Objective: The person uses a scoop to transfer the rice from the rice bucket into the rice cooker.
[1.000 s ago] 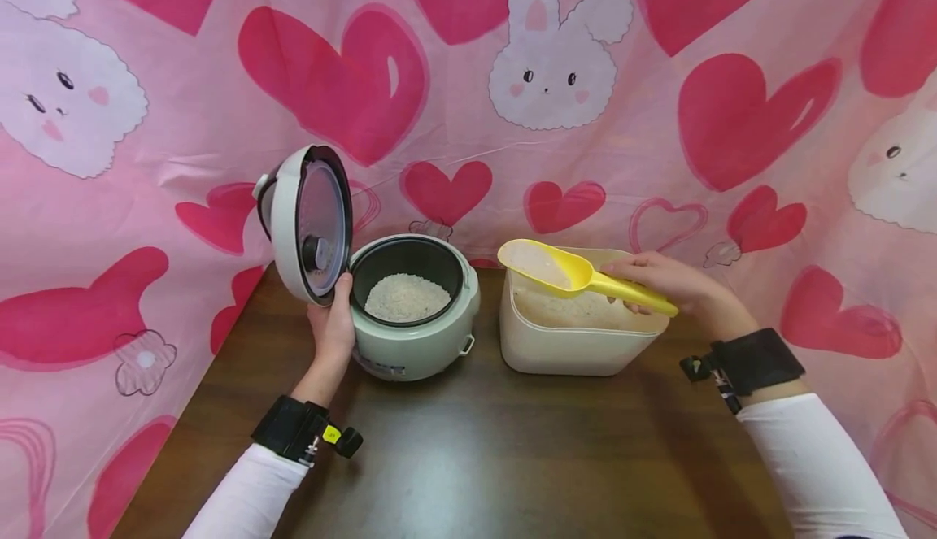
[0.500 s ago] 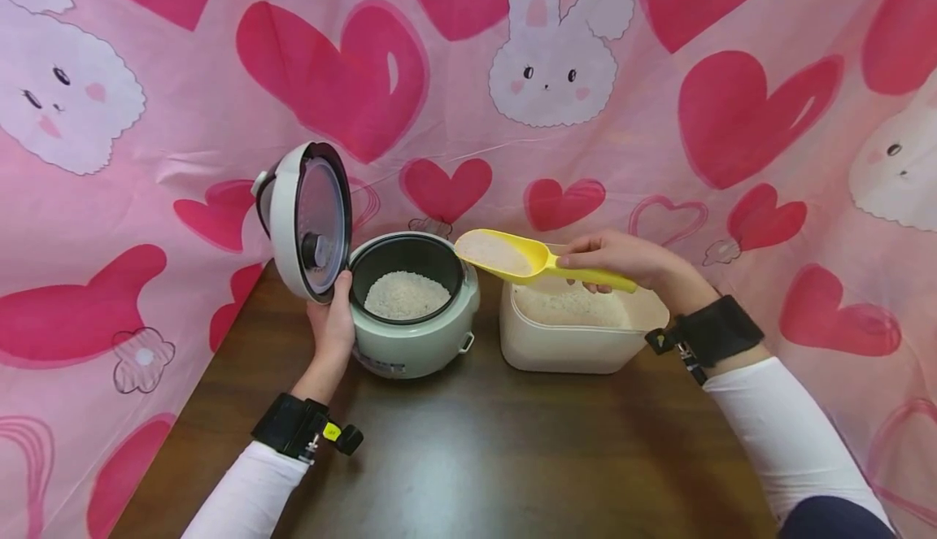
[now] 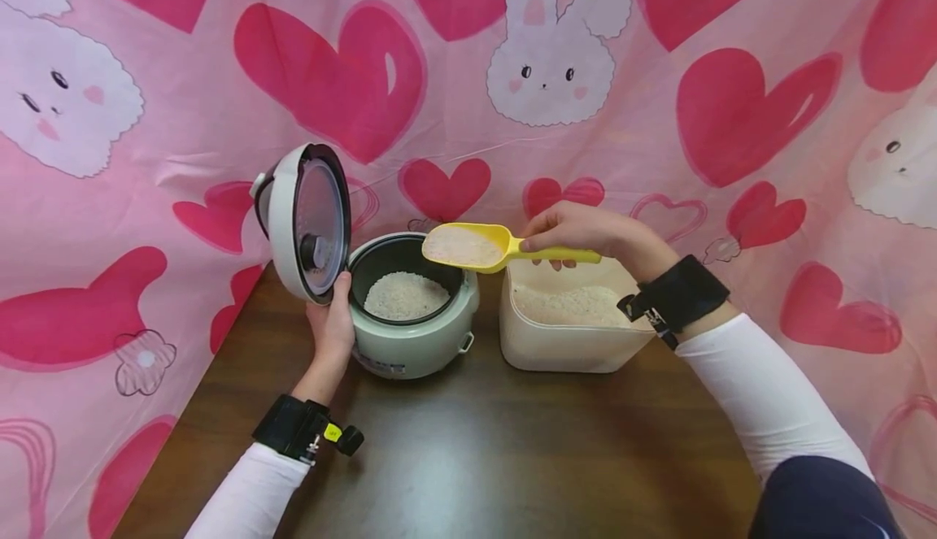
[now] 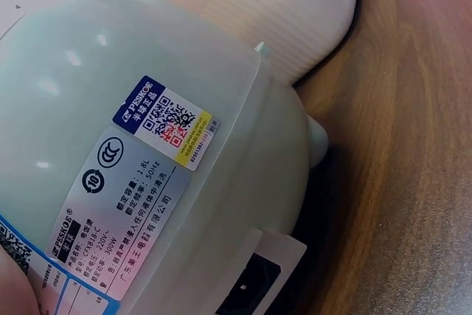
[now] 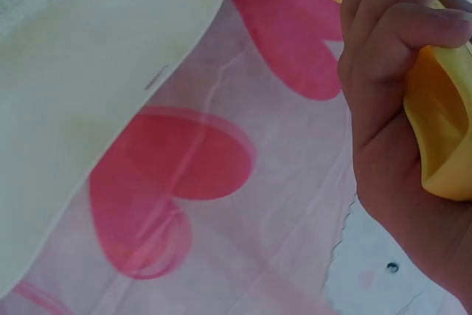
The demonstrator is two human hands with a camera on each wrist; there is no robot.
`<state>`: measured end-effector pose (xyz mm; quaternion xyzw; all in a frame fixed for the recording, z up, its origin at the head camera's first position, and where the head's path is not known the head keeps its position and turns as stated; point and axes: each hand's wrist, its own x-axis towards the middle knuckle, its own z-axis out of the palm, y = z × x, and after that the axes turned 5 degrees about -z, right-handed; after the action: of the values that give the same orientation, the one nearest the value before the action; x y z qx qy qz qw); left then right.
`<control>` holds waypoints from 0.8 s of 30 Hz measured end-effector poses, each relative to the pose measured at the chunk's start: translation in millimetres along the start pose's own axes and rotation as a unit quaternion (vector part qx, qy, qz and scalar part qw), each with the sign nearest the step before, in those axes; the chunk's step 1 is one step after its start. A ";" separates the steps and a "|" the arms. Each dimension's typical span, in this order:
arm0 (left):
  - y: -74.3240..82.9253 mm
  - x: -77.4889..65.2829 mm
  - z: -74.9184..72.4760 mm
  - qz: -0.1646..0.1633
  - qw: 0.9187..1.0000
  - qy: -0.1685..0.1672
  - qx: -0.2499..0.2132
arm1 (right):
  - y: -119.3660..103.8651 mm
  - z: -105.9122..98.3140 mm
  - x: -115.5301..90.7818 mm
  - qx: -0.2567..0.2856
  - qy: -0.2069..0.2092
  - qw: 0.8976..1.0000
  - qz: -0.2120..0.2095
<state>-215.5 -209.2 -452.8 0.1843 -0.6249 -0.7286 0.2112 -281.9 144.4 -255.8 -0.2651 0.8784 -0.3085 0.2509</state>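
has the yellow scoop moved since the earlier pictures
Yes; in the head view the scoop has moved left, toward the rice cooker, which stands where it was.

The raised lid (image 3: 311,230) bars the rice cooker (image 3: 413,348)'s left; the yellow scoop (image 3: 503,253) hangs over its right. In front, the wooden tabletop (image 3: 498,449) leaves passage.

Cooker (image 3: 413,350) on table (image 3: 476,449) near far left corner | rice (image 3: 406,297) in cooker | lid (image 3: 320,214) raised at cooker's left, left grip (image 3: 333,323) at its lower edge | container (image 3: 564,350) right of cooker, apart, by far edge, rice inside | scoop (image 3: 501,238) above cooker's right rim, reaching left from right grip (image 3: 574,230) | cloth (image 3: 468,128) behind far edge
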 end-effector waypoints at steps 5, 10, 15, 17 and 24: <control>-0.1 -1.2 -0.1 -0.001 1.000 0.000 -0.001 | -10.6 3.1 9.3 -0.031 -0.007 0.999 -0.010; 1.8 -0.8 0.0 0.001 1.000 0.001 -0.001 | -19.0 5.8 13.0 -0.058 -0.001 0.998 -0.009; 3.0 -0.2 0.3 0.000 1.000 0.001 0.000 | -25.3 7.3 15.1 -0.082 0.006 0.997 -0.005; 3.0 -0.3 0.2 -0.003 1.000 0.002 0.001 | -27.8 7.8 16.3 -0.088 0.006 0.996 -0.005; 1.0 0.8 0.5 -0.008 1.000 0.000 0.002 | -36.0 10.9 21.8 -0.104 0.000 0.994 -0.014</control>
<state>-216.4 -209.4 -451.8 0.1897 -0.6246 -0.7291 0.2054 -280.1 102.3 -245.0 -0.3023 0.9018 -0.2190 0.2177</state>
